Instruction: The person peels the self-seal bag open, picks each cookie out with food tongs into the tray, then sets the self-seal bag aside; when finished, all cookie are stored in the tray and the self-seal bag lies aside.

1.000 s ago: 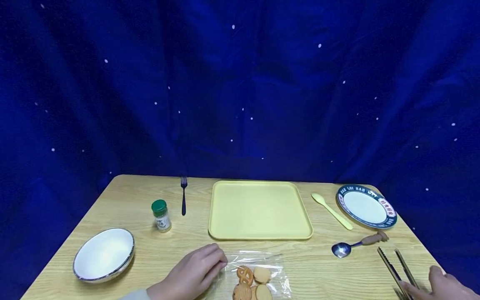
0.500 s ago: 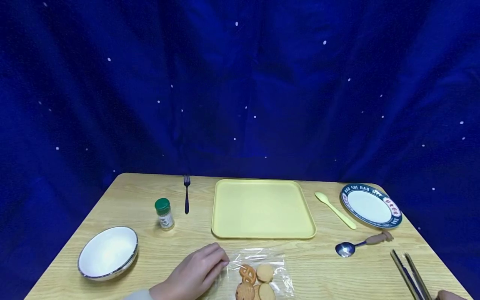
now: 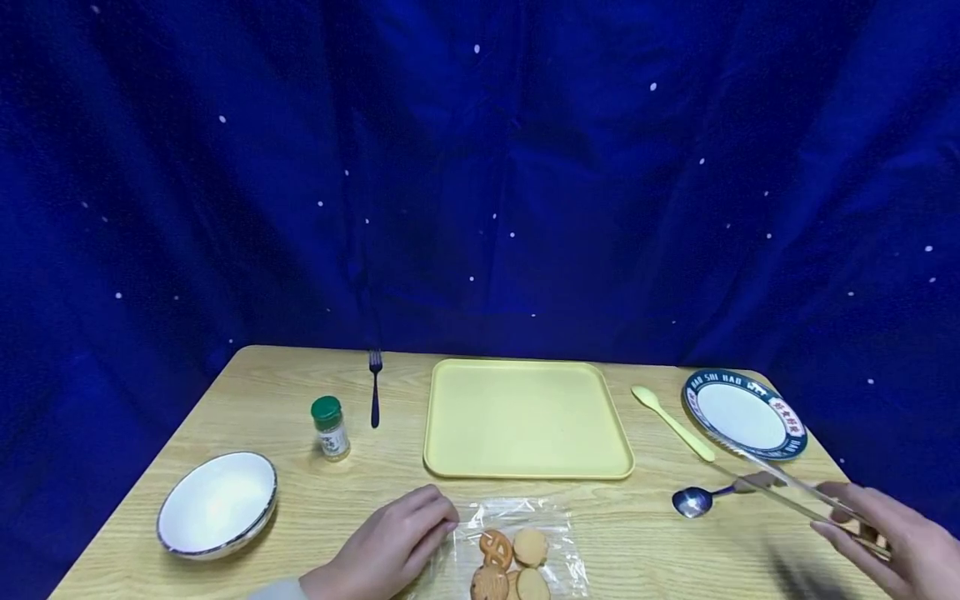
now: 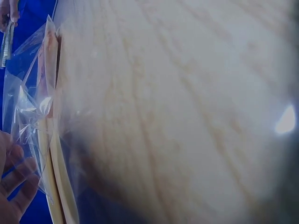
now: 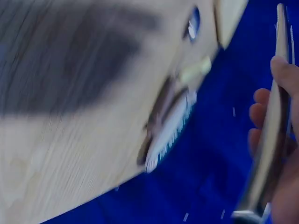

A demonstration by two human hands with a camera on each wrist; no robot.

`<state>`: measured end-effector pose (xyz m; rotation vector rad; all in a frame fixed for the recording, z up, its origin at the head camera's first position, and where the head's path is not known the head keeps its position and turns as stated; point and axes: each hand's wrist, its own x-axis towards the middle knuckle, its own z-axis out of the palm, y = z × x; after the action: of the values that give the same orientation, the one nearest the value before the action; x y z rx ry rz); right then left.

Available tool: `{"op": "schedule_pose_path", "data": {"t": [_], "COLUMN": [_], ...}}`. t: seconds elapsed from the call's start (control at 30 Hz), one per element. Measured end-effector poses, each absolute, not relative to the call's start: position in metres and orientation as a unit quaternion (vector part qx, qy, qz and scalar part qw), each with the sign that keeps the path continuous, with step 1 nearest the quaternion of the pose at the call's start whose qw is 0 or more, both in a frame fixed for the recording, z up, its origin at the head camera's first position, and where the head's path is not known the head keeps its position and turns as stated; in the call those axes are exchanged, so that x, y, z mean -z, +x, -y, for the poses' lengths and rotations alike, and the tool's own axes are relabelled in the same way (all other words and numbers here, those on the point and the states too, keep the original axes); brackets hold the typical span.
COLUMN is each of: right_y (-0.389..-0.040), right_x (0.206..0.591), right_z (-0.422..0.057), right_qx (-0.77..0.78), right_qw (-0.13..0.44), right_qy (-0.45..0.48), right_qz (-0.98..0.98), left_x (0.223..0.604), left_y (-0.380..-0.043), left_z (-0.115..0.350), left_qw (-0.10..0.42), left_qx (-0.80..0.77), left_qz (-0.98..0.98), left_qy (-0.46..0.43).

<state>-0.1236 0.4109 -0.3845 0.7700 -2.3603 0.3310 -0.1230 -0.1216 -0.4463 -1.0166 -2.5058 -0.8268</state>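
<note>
My left hand [image 3: 397, 542] pinches the upper left edge of a clear plastic bag [image 3: 467, 515] at the front of the table. Several cookies [image 3: 530, 547] lie in the bag, one of them pretzel-shaped. The left wrist view shows fingers [image 4: 21, 179] bent at the crinkled plastic. At the right, my right hand [image 3: 892, 537] grips metal tongs [image 5: 268, 135] in the air, fingers and thumb around the arms. The tongs' arms stand apart with nothing between them, pointing up and left over the spoon [image 3: 692, 502]. Their tips blur near the plate [image 3: 742, 414].
A pale yellow tray [image 3: 528, 421] stands at the back middle, with a yellow spoon [image 3: 675, 427] to its right. Leftward are a dark fork [image 3: 375, 392], a green-capped shaker [image 3: 331, 429] and a white bowl [image 3: 217, 504]. A blue starry curtain [image 3: 480, 183] hangs behind the table.
My right hand has lifted the tongs off the table at the right and swung their tips up and left. My left hand keeps its place on the bag. The head view has shifted slightly.
</note>
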Motion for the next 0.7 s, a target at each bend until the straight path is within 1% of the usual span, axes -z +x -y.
{"op": "schedule_pose_path", "data": {"t": [0.1, 0.17, 0.27, 0.33, 0.4, 0.47, 0.6, 0.7], "right_y": [-0.132, -0.138, -0.144, -0.147, -0.148, -0.150, -0.154, -0.157], "right_x": [0.386, 0.394, 0.407, 0.413, 0.417, 0.419, 0.419, 0.419], "right_z": [-0.388, -0.373, -0.353, -0.341, -0.332, -0.323, -0.307, -0.297], "right_qx": [-0.042, -0.020, -0.025, -0.036, -0.027, -0.026, -0.026, -0.013], "right_qw": [0.313, 0.316, 0.334, 0.335, 0.334, 0.321, 0.285, 0.271], "right_qy": [0.357, 0.404, 0.462, 0.492, 0.503, 0.507, 0.513, 0.517], "right_qz": [0.879, 0.858, 0.822, 0.803, 0.797, 0.800, 0.809, 0.812], "left_x": [0.447, 0.448, 0.447, 0.446, 0.446, 0.446, 0.446, 0.447], "left_y": [-0.123, -0.123, -0.123, -0.123, -0.123, -0.123, -0.123, -0.124], "left_z": [0.121, 0.121, 0.120, 0.120, 0.120, 0.120, 0.119, 0.119], "left_qw": [0.154, 0.154, 0.150, 0.144, 0.142, 0.143, 0.162, 0.174], "left_qx": [0.294, 0.295, 0.294, 0.293, 0.290, 0.288, 0.282, 0.280], "left_qz": [0.875, 0.875, 0.876, 0.878, 0.880, 0.880, 0.878, 0.876], "left_qy": [-0.353, -0.352, -0.351, -0.349, -0.349, -0.349, -0.352, -0.352]}}
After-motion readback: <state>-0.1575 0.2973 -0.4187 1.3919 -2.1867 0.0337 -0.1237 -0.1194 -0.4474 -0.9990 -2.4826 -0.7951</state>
